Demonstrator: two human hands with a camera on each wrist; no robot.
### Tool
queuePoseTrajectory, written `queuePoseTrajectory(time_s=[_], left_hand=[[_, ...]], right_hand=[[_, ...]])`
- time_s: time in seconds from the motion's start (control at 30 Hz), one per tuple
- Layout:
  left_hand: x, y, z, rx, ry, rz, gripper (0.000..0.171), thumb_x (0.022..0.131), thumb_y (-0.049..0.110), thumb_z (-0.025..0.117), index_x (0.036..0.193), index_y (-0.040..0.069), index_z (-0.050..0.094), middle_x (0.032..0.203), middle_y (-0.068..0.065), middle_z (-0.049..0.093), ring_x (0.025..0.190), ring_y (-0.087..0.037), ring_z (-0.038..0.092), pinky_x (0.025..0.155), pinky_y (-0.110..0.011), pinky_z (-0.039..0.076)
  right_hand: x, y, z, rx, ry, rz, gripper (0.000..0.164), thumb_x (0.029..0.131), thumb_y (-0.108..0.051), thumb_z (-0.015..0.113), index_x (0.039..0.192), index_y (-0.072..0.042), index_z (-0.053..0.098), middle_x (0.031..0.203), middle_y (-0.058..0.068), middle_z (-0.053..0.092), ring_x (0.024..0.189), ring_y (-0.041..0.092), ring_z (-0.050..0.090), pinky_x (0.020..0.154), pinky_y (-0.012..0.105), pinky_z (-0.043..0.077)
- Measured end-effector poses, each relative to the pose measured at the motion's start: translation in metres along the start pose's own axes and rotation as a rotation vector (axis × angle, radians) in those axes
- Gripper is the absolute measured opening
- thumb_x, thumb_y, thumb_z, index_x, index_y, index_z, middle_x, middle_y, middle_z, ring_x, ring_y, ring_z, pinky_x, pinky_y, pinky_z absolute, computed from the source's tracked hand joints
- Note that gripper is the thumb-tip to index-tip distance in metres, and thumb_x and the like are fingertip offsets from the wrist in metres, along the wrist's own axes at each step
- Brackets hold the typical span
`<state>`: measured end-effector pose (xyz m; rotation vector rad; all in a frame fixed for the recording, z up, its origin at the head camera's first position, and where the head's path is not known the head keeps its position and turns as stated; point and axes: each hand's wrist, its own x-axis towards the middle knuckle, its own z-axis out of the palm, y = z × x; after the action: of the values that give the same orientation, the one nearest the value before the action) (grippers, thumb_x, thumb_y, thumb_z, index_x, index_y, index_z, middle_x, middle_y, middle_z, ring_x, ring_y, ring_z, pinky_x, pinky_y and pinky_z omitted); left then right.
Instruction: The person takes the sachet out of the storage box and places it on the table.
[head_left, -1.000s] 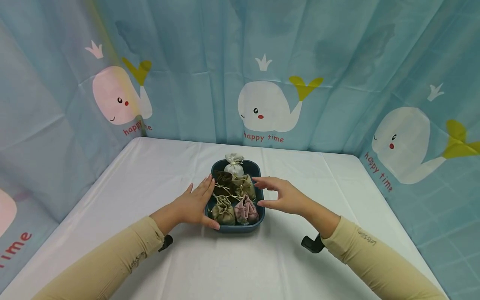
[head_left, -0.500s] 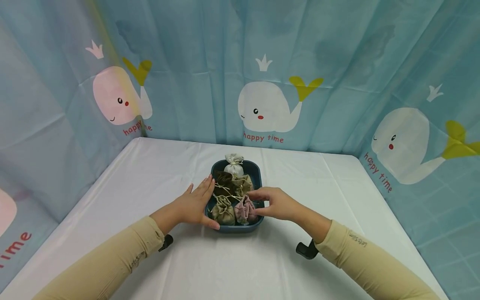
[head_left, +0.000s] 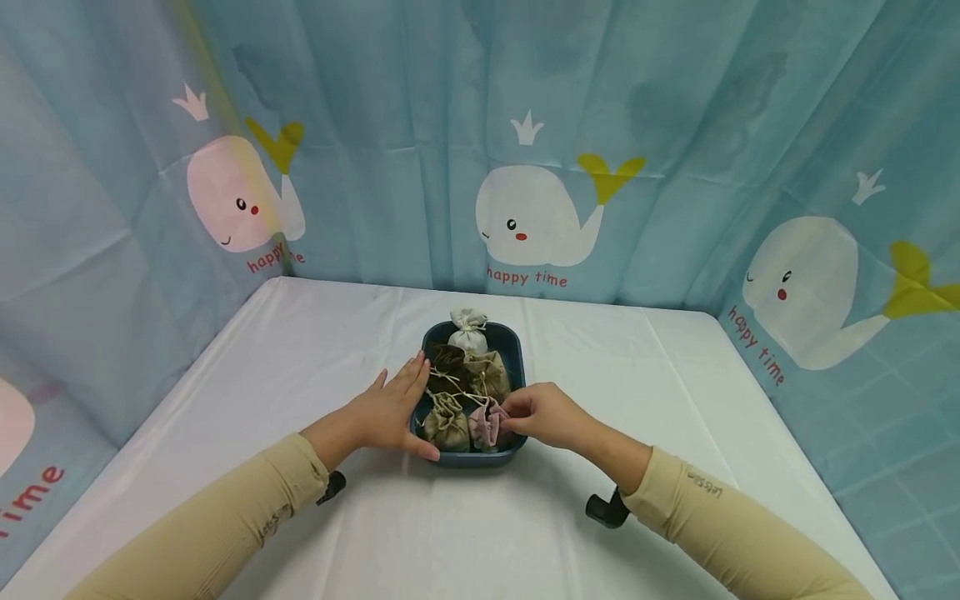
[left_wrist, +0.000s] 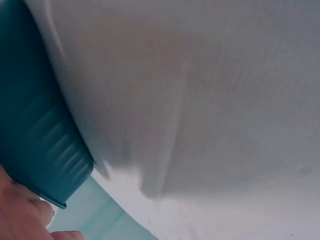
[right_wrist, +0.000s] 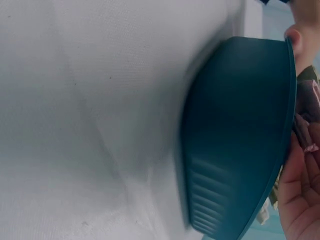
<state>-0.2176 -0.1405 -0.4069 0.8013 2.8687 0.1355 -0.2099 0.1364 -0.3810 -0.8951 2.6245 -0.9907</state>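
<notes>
A pink drawstring pouch (head_left: 484, 427) sits at the near right inside a blue rectangular basin (head_left: 468, 460). My right hand (head_left: 551, 417) reaches over the basin's right rim and pinches this pouch's gathered top; in the right wrist view, the pink cloth (right_wrist: 306, 102) shows at the fingers. With fingers straight, my left hand (head_left: 381, 412) rests against the basin's left rim, thumb at the near corner. Other pouches share the basin: olive green (head_left: 447, 429) at near left, dark brown (head_left: 448, 360) behind it, tan (head_left: 491, 373) at right, white (head_left: 468, 335) at the back.
The basin stands on a white-covered table (head_left: 465, 533). A blue curtain (head_left: 390, 167) with printed whales hangs behind and at both sides. Black wrist mounts (head_left: 607, 510) show under the forearms. White cloth surrounds the basin.
My right hand has moved from beside the basin's right rim toward the near side, and its fingers have closed on the pink pouch. My left hand has stayed in place.
</notes>
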Motion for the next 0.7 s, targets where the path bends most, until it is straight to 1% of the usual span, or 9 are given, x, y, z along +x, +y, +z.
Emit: queuePoseTrajectory(time_s=[0.07, 0.23, 0.5, 0.7], left_hand=[[-0.0005, 0.0004, -0.0004, -0.007, -0.002, -0.003, 0.133, 0.056, 0.088, 0.046, 0.146, 0.005, -0.005, 0.152, -0.012, -0.012, 0.140, -0.026, -0.002, 0.105, -0.060, 0.010], [-0.0009, 0.0005, 0.0006, -0.002, 0.009, 0.003, 0.132, 0.057, 0.088, 0.046, 0.146, 0.005, -0.005, 0.152, -0.012, -0.012, 0.140, -0.026, -0.002, 0.105, -0.059, 0.011], [-0.0009, -0.0002, 0.0004, -0.002, 0.005, 0.004, 0.133, 0.055, 0.090, 0.041, 0.146, 0.005, -0.005, 0.152, -0.012, -0.013, 0.140, -0.026, -0.003, 0.105, -0.060, 0.011], [-0.0009, 0.0005, -0.0013, -0.002, -0.004, 0.000, 0.132, 0.056, 0.090, 0.042, 0.146, 0.006, -0.005, 0.152, -0.011, -0.013, 0.140, -0.026, -0.004, 0.105, -0.060, 0.010]], right_hand=[[0.0000, -0.0008, 0.0014, -0.004, 0.009, 0.012, 0.007, 0.084, -0.012, 0.066, 0.078, -0.014, 0.069, 0.066, -0.007, 0.063, 0.060, 0.005, 0.053, 0.053, 0.023, 0.046], [0.0004, -0.0039, 0.0024, 0.026, 0.024, 0.024, 0.011, 0.085, -0.011, 0.064, 0.075, -0.013, 0.068, 0.065, -0.003, 0.064, 0.059, 0.007, 0.056, 0.052, 0.023, 0.048], [0.0011, -0.0059, 0.0002, 0.047, 0.050, 0.023, 0.012, 0.086, -0.010, 0.062, 0.076, -0.014, 0.069, 0.068, -0.005, 0.065, 0.061, 0.007, 0.059, 0.054, 0.023, 0.049], [0.0003, -0.0069, -0.0025, 0.106, 0.066, 0.040, 0.011, 0.086, -0.009, 0.062, 0.077, -0.012, 0.068, 0.070, -0.004, 0.065, 0.063, 0.010, 0.062, 0.055, 0.024, 0.051]])
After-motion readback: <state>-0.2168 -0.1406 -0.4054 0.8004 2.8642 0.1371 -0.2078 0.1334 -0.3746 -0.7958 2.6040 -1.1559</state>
